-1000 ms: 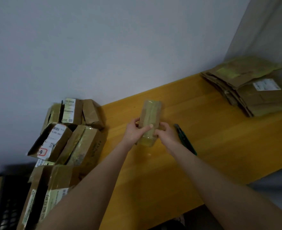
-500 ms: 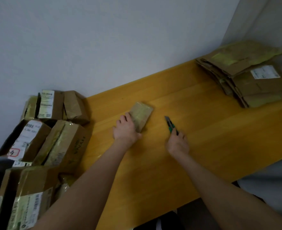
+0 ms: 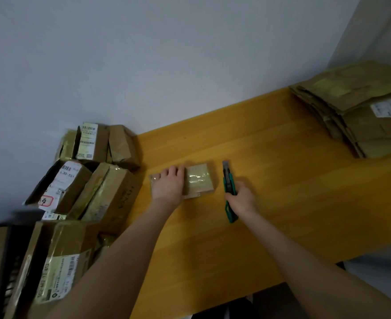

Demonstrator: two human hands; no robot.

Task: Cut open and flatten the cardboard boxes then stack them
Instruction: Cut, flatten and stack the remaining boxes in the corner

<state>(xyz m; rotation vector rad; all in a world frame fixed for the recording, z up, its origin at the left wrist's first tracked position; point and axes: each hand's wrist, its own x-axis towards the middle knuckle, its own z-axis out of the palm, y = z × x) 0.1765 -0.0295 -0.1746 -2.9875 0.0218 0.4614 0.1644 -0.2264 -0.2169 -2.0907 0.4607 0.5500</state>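
Observation:
A small taped cardboard box (image 3: 199,180) lies flat on the yellow wooden table (image 3: 282,171). My left hand (image 3: 169,185) rests on its left part, fingers laid flat, and hides that end. Just right of the box, my right hand (image 3: 241,200) grips a green utility knife (image 3: 228,180) with its blade pointing away from me. The knife is a short gap away from the box. A stack of flattened cardboard boxes (image 3: 364,116) sits at the table's far right corner.
A heap of several unopened labelled boxes (image 3: 86,180) is piled against the wall at the table's left end, spilling toward me. A dark crate (image 3: 3,272) stands at the lower left. The table's near edge runs diagonally at the lower right.
Both hands held the box upright a second ago. It now lies flat under my left hand, and my right hand has picked up the knife from the table.

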